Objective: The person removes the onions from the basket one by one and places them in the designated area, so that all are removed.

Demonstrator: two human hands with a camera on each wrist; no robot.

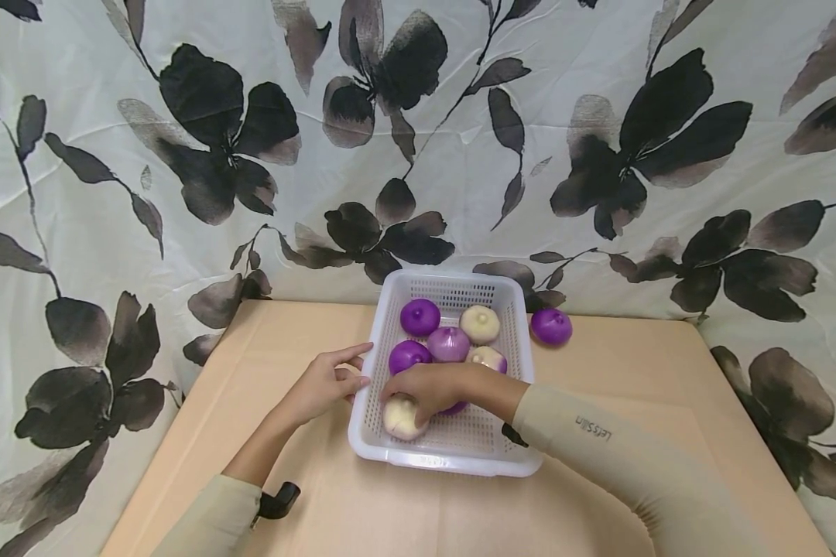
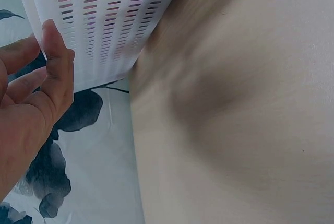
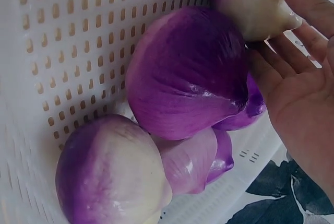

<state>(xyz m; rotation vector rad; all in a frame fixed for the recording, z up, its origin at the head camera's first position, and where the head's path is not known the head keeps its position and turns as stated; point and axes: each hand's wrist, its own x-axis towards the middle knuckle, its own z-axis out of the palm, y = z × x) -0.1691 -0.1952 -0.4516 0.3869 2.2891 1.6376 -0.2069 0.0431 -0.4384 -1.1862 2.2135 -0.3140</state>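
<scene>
My left hand (image 1: 330, 383) holds the left rim of a white perforated plastic basket (image 1: 453, 463), fingertips at its edge; the left wrist view shows the bent fingers against the basket's outer wall (image 2: 112, 25). Inside the basket, my right hand (image 1: 435, 391) grips a pale onion (image 1: 400, 419) near the front left corner. That onion (image 3: 255, 7) shows a purple side in the right wrist view. Behind the hand lie purple onions (image 1: 420, 317), a lighter purple onion (image 1: 449, 344) and pale ones (image 1: 480, 324). A dark purple onion (image 3: 188, 75) sits right beside the gripping fingers. The right hand partly covers another purple onion.
One purple onion (image 1: 551, 327) lies outside the basket, by its right rear side. The basket stands on a light wooden table (image 1: 634, 371). A floral cloth (image 1: 460, 155) hangs behind the table's back edge.
</scene>
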